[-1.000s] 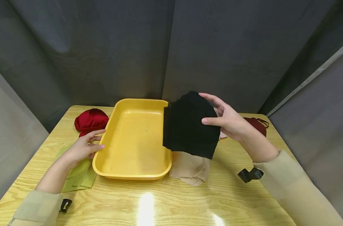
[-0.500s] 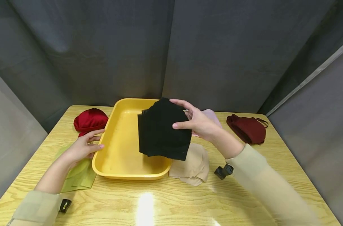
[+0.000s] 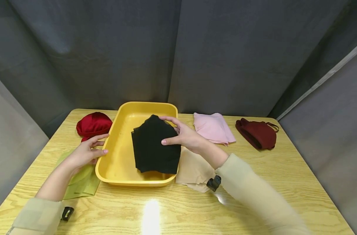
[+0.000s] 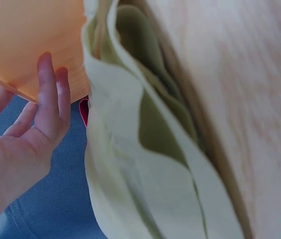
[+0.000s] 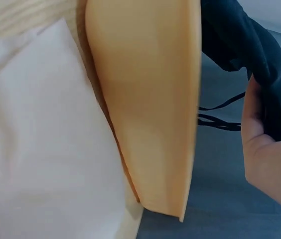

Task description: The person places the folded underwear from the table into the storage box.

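My right hand (image 3: 185,137) pinches a folded black bra (image 3: 155,148), thumb on the near face and fingers behind. The bra hangs over the right half of a yellow plastic tray (image 3: 116,156). Thin black straps (image 5: 220,119) dangle below it in the right wrist view. At the tray's left side, my left hand (image 3: 85,151) holds the rim, its thumb over the edge and its fingers along the outer wall, as the left wrist view also shows. Under the left forearm lies a folded olive-green cloth (image 4: 125,149).
A red satin piece (image 3: 94,125) lies left of the tray. To the right are a beige folded cloth (image 3: 193,169) against the tray, a pink folded cloth (image 3: 212,128) and a maroon folded garment (image 3: 260,133) with a strap. Grey curtains (image 3: 225,58) enclose the table (image 3: 114,212).
My right hand has carried the black bra leftward and down, from beside the tray's right rim to over its inside, uncovering the pink cloth and maroon garment. The left hand stays put.
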`<act>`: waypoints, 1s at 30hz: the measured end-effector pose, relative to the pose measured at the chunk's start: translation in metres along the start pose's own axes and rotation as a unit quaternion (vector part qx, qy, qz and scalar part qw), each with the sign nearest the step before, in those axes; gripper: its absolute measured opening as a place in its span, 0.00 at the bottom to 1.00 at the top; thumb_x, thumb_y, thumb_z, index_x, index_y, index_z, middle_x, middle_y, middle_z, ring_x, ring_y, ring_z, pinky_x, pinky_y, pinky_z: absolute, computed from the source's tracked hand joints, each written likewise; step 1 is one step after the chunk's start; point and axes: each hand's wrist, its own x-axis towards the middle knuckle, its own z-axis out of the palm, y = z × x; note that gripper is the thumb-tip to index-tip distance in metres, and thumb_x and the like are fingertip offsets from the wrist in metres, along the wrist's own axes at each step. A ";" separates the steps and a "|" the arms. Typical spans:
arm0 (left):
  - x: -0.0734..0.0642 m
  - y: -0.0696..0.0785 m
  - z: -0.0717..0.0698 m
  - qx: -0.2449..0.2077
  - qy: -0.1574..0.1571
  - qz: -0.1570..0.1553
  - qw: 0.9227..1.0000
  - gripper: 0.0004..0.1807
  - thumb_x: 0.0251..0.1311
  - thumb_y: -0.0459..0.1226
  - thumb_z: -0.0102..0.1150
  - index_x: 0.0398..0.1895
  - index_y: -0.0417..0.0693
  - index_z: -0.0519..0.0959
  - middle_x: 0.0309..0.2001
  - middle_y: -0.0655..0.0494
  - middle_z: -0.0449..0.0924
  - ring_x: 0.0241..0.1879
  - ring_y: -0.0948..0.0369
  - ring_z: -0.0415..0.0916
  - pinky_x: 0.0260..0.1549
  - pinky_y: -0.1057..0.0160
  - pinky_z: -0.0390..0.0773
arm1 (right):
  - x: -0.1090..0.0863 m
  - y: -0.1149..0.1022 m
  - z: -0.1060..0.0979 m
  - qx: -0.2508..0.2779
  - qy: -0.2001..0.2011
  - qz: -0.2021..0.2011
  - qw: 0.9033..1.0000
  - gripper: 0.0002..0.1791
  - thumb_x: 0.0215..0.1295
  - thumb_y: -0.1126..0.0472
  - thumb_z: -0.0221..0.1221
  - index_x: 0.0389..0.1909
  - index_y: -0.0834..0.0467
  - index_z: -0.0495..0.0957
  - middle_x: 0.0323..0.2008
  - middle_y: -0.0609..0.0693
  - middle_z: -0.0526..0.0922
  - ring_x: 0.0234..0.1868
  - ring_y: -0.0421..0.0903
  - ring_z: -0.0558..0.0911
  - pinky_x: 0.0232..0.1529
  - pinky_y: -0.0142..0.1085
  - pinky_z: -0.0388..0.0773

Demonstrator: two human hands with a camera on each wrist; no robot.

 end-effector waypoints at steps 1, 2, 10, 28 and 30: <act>0.000 0.000 0.000 0.001 0.000 -0.001 1.000 0.39 0.62 0.38 0.59 0.73 0.50 0.52 0.64 0.34 0.57 0.42 0.56 0.74 0.32 0.61 0.78 | 0.002 0.003 0.002 -0.005 -0.001 0.001 1.000 0.44 0.51 0.76 0.65 0.68 0.47 0.60 0.56 0.54 0.76 0.51 0.47 0.79 0.54 0.39 0.75; 0.000 0.000 0.000 0.001 0.000 -0.002 1.000 0.39 0.62 0.38 0.59 0.73 0.50 0.52 0.64 0.34 0.57 0.42 0.56 0.74 0.32 0.61 0.78 | 0.004 0.005 0.005 -0.011 -0.001 0.003 1.000 0.44 0.51 0.75 0.65 0.67 0.47 0.61 0.57 0.54 0.75 0.52 0.47 0.79 0.54 0.40 0.74; 0.000 0.001 0.000 0.004 0.001 -0.001 1.000 0.39 0.62 0.38 0.59 0.73 0.49 0.52 0.65 0.33 0.57 0.44 0.54 0.74 0.33 0.60 0.78 | 0.018 0.023 0.020 -0.100 0.007 0.018 0.995 0.42 0.50 0.66 0.70 0.65 0.41 0.64 0.64 0.45 0.66 0.62 0.52 0.69 0.62 0.45 0.66; 0.000 0.000 0.001 0.007 0.005 -0.003 1.000 0.39 0.62 0.38 0.59 0.73 0.51 0.53 0.64 0.34 0.58 0.46 0.52 0.74 0.35 0.59 0.79 | 0.036 0.049 0.046 -0.129 0.002 0.054 0.990 0.43 0.48 0.64 0.71 0.65 0.43 0.64 0.59 0.49 0.72 0.49 0.46 0.78 0.53 0.37 0.74; 0.000 0.000 0.001 0.007 0.004 -0.002 1.000 0.39 0.62 0.38 0.59 0.74 0.51 0.52 0.64 0.34 0.58 0.46 0.53 0.73 0.35 0.59 0.79 | 0.038 0.050 0.048 -0.151 0.001 0.055 0.987 0.44 0.47 0.63 0.72 0.65 0.42 0.63 0.59 0.48 0.71 0.50 0.45 0.77 0.55 0.38 0.73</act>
